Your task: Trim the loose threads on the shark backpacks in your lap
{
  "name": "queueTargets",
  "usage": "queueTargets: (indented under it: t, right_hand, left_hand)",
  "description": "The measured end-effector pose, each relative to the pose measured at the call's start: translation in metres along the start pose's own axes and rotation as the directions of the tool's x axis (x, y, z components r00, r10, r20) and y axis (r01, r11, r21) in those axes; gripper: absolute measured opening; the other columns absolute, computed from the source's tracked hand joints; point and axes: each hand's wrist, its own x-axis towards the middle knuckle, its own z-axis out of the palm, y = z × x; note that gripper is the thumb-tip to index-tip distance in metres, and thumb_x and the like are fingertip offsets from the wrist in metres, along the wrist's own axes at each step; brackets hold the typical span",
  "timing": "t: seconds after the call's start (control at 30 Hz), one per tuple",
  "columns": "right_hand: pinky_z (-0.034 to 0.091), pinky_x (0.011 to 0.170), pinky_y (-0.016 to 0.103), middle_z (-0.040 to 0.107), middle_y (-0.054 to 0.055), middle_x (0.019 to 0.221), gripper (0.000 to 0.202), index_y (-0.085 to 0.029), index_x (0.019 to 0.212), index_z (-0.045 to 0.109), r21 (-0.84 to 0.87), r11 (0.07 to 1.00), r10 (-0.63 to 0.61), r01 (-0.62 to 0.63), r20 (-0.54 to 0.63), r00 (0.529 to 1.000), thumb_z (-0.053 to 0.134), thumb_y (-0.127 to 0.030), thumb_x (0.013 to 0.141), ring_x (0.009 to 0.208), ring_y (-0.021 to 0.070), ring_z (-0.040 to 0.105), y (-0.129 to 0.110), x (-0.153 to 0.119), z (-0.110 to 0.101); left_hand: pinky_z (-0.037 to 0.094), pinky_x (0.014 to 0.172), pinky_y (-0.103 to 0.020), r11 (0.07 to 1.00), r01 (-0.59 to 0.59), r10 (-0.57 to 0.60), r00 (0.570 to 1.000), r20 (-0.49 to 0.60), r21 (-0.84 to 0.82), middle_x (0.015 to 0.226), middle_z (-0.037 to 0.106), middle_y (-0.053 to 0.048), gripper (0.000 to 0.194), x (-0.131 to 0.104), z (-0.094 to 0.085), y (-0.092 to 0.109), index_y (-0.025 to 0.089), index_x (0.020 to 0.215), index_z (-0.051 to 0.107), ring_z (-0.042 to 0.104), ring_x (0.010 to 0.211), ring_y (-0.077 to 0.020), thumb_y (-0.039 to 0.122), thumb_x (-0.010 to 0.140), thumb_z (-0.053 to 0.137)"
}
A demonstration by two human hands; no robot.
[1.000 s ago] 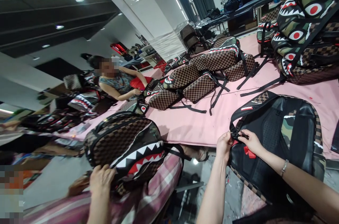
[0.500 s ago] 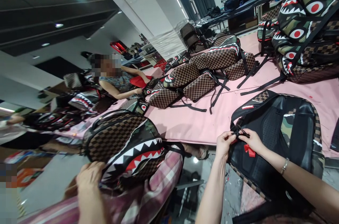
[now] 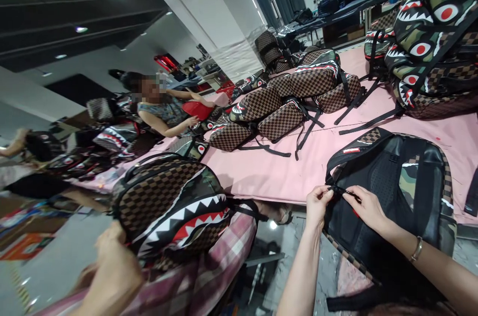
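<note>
Evidently, in the head view, a black-backed backpack [image 3: 377, 206] is laid with its straps upward at the near edge of the pink-covered tabletop [image 3: 242, 171], its lower part extending past that edge. A shoulder strap [image 3: 333, 159] with a small red label [image 3: 351, 150] is arched along its left side. The lower end of this strap is pinched by the left hand [image 3: 319, 197], its fingers closed together at the tips. A slim dark tool [image 3: 353, 196] is held in the closed fingers of the right hand [image 3: 365, 202], just beside the left fingertips; its exact kind cannot be told. A bracelet [image 3: 417, 249] is worn on the right wrist.

To the left, a checkered backpack with shark teeth [image 3: 172, 206] is supported on the plaid-clothed lap [image 3: 227, 251] of a co-worker, whose blurred hand [image 3: 115, 268] is seen at its near side. Checkered bags [image 3: 261, 107] are grouped farther back on the tabletop, and camouflage bags [image 3: 429, 57] are piled at the right. Across the tabletop, a red item [image 3: 197, 109] is noted at the arms of another person [image 3: 160, 112].
</note>
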Motion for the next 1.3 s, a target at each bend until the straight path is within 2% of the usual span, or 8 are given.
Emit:
queueTargets:
  t: [0.23, 0.33, 0.43, 0.53, 0.7, 0.87, 1.1, 1.3]
  right_hand:
    - [0.039, 0.059, 0.024, 0.060, 0.004, 0.077, 0.030, -0.019, 0.089, 0.057, -0.201, 0.972, -0.133, 0.123, -0.039, 0.990, 0.039, -0.042, 0.089, 0.066, 0.0143, 0.056, 0.000, 0.002, 0.005]
    - [0.039, 0.060, 0.023, 0.061, 0.005, 0.077, 0.030, -0.018, 0.085, 0.058, -0.236, 0.958, -0.174, 0.161, -0.034, 0.984, 0.038, -0.040, 0.090, 0.068, 0.0146, 0.057, 0.002, 0.002, 0.005]
    - [0.039, 0.062, 0.024, 0.061, 0.004, 0.078, 0.029, -0.019, 0.083, 0.058, -0.188, 0.971, -0.153, 0.146, -0.021, 0.988, 0.039, -0.040, 0.090, 0.070, 0.0148, 0.058, 0.002, 0.002, 0.004]
    - [0.038, 0.059, 0.024, 0.061, 0.002, 0.075, 0.027, -0.020, 0.081, 0.057, -0.103, 0.992, -0.075, 0.073, -0.012, 0.997, 0.041, -0.041, 0.089, 0.065, 0.0137, 0.056, 0.000, 0.003, 0.000]
    - [0.037, 0.054, 0.023, 0.060, 0.000, 0.074, 0.026, -0.020, 0.080, 0.057, -0.063, 0.997, -0.043, 0.049, 0.083, 0.996, 0.043, -0.042, 0.087, 0.060, 0.0127, 0.053, -0.003, 0.008, -0.010]
    - [0.037, 0.055, 0.024, 0.060, 0.001, 0.074, 0.028, -0.020, 0.079, 0.058, -0.123, 0.984, -0.111, 0.130, 0.150, 0.982, 0.043, -0.043, 0.087, 0.061, 0.0132, 0.054, -0.004, 0.017, -0.021]
    - [0.038, 0.061, 0.024, 0.061, 0.002, 0.073, 0.031, -0.020, 0.081, 0.060, -0.205, 0.943, -0.204, 0.261, 0.264, 0.943, 0.042, -0.044, 0.087, 0.065, 0.0139, 0.056, -0.003, 0.032, -0.036]
    - [0.038, 0.060, 0.024, 0.062, 0.002, 0.074, 0.030, -0.020, 0.082, 0.060, -0.210, 0.929, -0.239, 0.305, 0.287, 0.927, 0.041, -0.043, 0.088, 0.066, 0.0143, 0.057, 0.001, 0.037, -0.038]
  left_hand:
    - [0.037, 0.063, -0.022, 0.996, -0.047, 0.049, 0.999, -0.016, 0.074, 0.068, 0.056, -0.001, 0.019, -0.006, 0.003, 0.001, 0.012, 0.069, 0.066, 0.048, 0.063, -0.0091, 0.023, 0.055, 0.072]
    - [0.036, 0.063, -0.022, 0.992, -0.063, 0.065, 0.998, -0.015, 0.108, 0.068, 0.055, -0.001, 0.018, -0.006, 0.003, 0.001, 0.013, 0.070, 0.066, 0.047, 0.063, -0.0092, 0.023, 0.057, 0.070]
    - [0.036, 0.062, -0.022, 0.986, -0.077, 0.078, 0.997, -0.003, 0.145, 0.068, 0.053, -0.001, 0.016, -0.007, 0.003, 0.002, 0.012, 0.071, 0.065, 0.046, 0.062, -0.0091, 0.023, 0.059, 0.068]
    - [0.036, 0.061, -0.022, 0.977, -0.103, 0.103, 0.995, 0.009, 0.187, 0.068, 0.051, 0.000, 0.015, -0.009, 0.003, 0.005, 0.013, 0.072, 0.065, 0.045, 0.062, -0.0090, 0.023, 0.062, 0.066]
    - [0.035, 0.061, -0.023, 0.943, -0.166, 0.157, 0.986, 0.051, 0.290, 0.070, 0.048, -0.001, 0.012, -0.010, 0.001, 0.015, 0.015, 0.072, 0.066, 0.045, 0.064, -0.0101, 0.021, 0.063, 0.065]
    - [0.033, 0.059, -0.023, 0.904, -0.201, 0.172, 0.979, 0.109, 0.377, 0.071, 0.048, -0.001, 0.007, -0.011, -0.001, 0.023, 0.015, 0.070, 0.066, 0.044, 0.063, -0.0099, 0.015, 0.063, 0.063]
    - [0.033, 0.058, -0.022, 0.883, -0.209, 0.153, 0.975, 0.162, 0.420, 0.068, 0.046, 0.000, 0.006, -0.007, 0.000, 0.028, 0.014, 0.068, 0.065, 0.042, 0.061, -0.0092, 0.012, 0.062, 0.062]
    - [0.033, 0.058, -0.022, 0.879, -0.200, 0.134, 0.975, 0.179, 0.433, 0.068, 0.046, 0.000, 0.007, -0.005, -0.001, 0.028, 0.014, 0.069, 0.065, 0.043, 0.061, -0.0093, 0.012, 0.063, 0.063]
